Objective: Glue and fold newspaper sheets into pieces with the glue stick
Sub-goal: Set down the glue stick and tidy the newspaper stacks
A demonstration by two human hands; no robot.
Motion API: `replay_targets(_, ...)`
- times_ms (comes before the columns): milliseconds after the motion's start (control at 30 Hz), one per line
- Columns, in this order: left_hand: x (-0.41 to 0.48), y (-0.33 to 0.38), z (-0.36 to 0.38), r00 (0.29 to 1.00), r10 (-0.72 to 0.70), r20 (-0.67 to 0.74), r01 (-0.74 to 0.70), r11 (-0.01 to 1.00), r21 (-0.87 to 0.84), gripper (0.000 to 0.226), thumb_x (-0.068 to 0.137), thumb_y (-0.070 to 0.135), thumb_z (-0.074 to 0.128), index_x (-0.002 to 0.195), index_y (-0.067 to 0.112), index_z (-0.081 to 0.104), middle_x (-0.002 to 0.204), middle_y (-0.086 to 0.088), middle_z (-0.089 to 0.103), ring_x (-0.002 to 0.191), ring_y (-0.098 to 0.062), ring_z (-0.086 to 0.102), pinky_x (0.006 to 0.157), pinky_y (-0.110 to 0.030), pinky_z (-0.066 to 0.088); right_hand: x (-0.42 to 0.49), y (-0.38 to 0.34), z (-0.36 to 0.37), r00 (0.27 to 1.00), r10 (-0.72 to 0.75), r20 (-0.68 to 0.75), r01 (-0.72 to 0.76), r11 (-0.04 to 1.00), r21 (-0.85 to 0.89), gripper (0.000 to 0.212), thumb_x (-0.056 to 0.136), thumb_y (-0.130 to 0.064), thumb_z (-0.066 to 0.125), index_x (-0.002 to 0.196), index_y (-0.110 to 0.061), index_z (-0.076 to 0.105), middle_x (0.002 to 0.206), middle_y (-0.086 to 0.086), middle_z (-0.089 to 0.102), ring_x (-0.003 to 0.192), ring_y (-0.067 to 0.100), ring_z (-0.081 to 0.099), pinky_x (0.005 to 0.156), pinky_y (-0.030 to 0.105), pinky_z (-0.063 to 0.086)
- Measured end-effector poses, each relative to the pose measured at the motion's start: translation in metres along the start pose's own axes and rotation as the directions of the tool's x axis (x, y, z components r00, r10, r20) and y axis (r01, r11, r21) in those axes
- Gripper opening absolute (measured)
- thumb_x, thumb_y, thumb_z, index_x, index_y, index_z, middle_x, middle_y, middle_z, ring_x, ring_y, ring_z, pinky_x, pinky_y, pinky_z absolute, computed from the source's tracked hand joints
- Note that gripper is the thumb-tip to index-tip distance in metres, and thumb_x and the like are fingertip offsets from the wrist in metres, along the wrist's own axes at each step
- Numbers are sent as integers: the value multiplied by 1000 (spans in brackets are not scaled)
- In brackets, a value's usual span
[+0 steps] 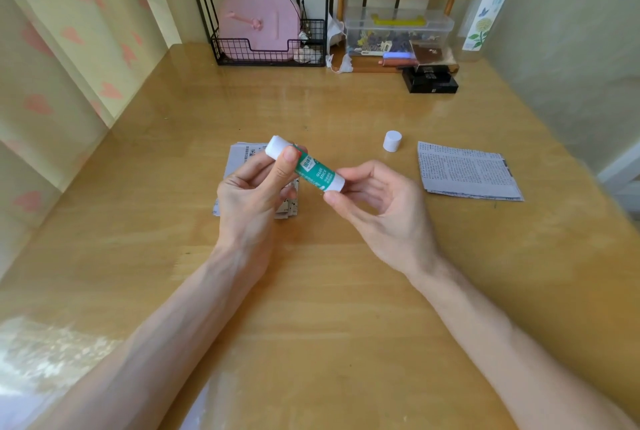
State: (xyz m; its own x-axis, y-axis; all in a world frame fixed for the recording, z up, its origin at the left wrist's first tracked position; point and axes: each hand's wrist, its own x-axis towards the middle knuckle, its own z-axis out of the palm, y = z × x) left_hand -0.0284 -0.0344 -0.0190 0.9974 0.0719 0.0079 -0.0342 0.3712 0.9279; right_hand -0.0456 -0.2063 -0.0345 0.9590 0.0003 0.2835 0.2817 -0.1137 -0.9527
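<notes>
Waiting newspaper stack [242, 161]: lying flat on the table [346, 111] directly beneath the glue stick [313, 171], partly hidden by the hand; grey print on thin sheets, probably limp, light and easily torn, so best being pressed flat and lifted by an edge.
Left hand [252, 187]: curling thumb and fingers round the glue stick's upper barrel, carrying it tilted above the table.
Glue stick: showing a green label with white lettering and white ends, uncapped; looking light, rigid and smooth, so the barrel is serving as the sure hold, the soft tip best being left untouched.
Right hand [377, 208]: pinching the glue stick's lower white end between thumb and forefinger, likely twisting it.
Cap [392, 141]: standing upright, right of and beyond the glue stick, apart.
Folded newspaper piece [467, 173]: lying flat, well right of the glue stick.
</notes>
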Motion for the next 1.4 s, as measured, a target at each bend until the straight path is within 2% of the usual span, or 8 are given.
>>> replay_targets(100,0,0,0,1000,-10,-5,10,1000,-3,30,73,51,82,86,24,83,100,-4,75,96,-26,57,77,-26,48,-3,3,0,994,-104,-23,97,974,-205,20,88,-10,85,102,-5,72,100,-5,80,89,10,77,84,20,58)
replay_targets(333,0,-1,-1,1000,-9,26,9,1000,14,34,76,48,79,95,20,81,111,-2,78,96,-19,62,76,-24,50,2,-4,-1,966,199,167,-221,967,126,32,108,-22,56,123,3,69,101,17,79,87,30,79,82,31,63)
replay_targets(467,-1,-2,0,999,9,31,-10,1000,26,31,77,49,79,93,22,82,113,-3,78,97,-22,61,79,-29,47,3,-3,-3,971,206,124,-230,946,228,24,101,-12,66,118,5,70,96,21,78,85,26,78,82,27,61)
replay_targets(767,2,-5,-3,1000,19,0,-19,1000,-1,33,77,51,81,93,22,84,109,-3,78,97,-29,53,85,-34,43,2,4,6,999,41,27,-43,997,68,16,95,-8,75,110,-7,69,96,10,80,84,22,79,81,27,61)
replay_targets(967,4,-12,0,982,27,189,-43,996,80,44,94,41,74,131,18,69,131,-4,73,127,-30,64,111,-44,47,3,6,4,989,148,-4,-145,974,175,20,97,-8,73,113,3,69,98,15,80,86,26,80,78,25,61)
replay_targets(1100,6,-12,-3,987,33,160,-52,992,115,38,94,28,70,127,12,71,121,-5,76,118,-20,70,101,-32,51,5,5,0,975,196,108,-207,972,109,25,98,-15,73,119,-2,70,103,11,80,89,26,79,73,26,60)
replay_targets(1267,6,-15,0,981,109,161,-140,970,201,35,97,27,68,129,13,70,100,-1,73,97,-19,71,90,-32,58,32,13,-26,984,10,-176,-69,943,-327,27,93,-25,81,118,-18,74,101,-11,75,87,4,70,75,27,56)
replay_targets(1400,3,-19,1,969,93,229,-161,941,299,47,90,34,70,133,16,69,86,9,69,78,-12,64,73,-27,55,62,33,-51,969,-173,-178,-41,596,-802,47,95,-26,77,140,-18,64,127,1,65,119,22,55,95,27,41)
